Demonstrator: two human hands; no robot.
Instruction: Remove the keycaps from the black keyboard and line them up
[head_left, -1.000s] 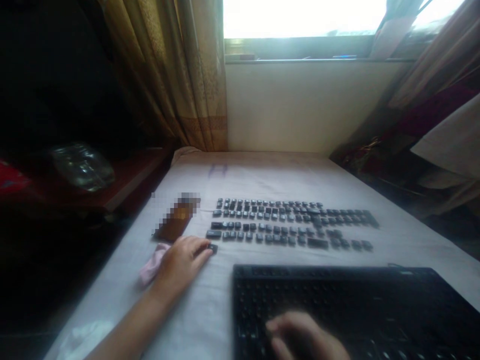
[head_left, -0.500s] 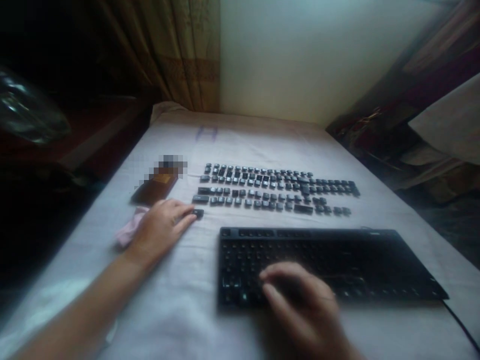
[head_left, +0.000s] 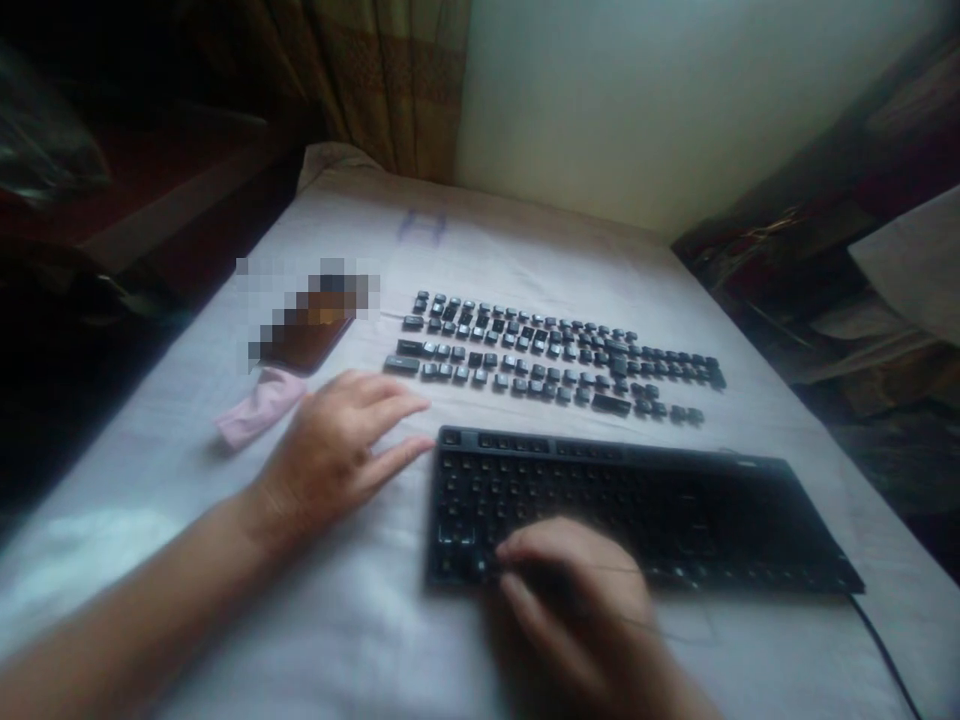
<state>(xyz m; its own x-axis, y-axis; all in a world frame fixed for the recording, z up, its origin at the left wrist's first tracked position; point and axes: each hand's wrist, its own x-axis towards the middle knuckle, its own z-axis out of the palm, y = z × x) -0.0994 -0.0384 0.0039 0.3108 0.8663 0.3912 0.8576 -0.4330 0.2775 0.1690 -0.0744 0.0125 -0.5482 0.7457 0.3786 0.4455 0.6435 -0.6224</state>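
Note:
My left hand (head_left: 341, 440) hovers at the left end of the black keyboard (head_left: 757, 520), thumb and fingers apart, with nothing visible between them. The keyboard lies with most of its left and middle keycaps off. Over its front left part, my right hand (head_left: 585, 600) is curled, its fingertips close together near the bottom row. A thin wire (head_left: 709, 615) sticks out past the right hand and seems held in it; its far end is hidden by the fingers. Behind the keyboard, loose black keycaps (head_left: 517, 350) are laid out in rows.
A partly blurred dark phone-like object (head_left: 315, 335) lies at the left, with a folded pink cloth (head_left: 259, 408) before it. The keyboard's cable (head_left: 885, 650) runs off the front right. A pale sheet (head_left: 540, 245) covers the surface; a wall and curtain (head_left: 405, 100) stand behind.
My left hand has moved right, away from the pink cloth; the keycap at its fingertips is out of sight. My right hand has shifted slightly left over the keyboard. The view has tilted.

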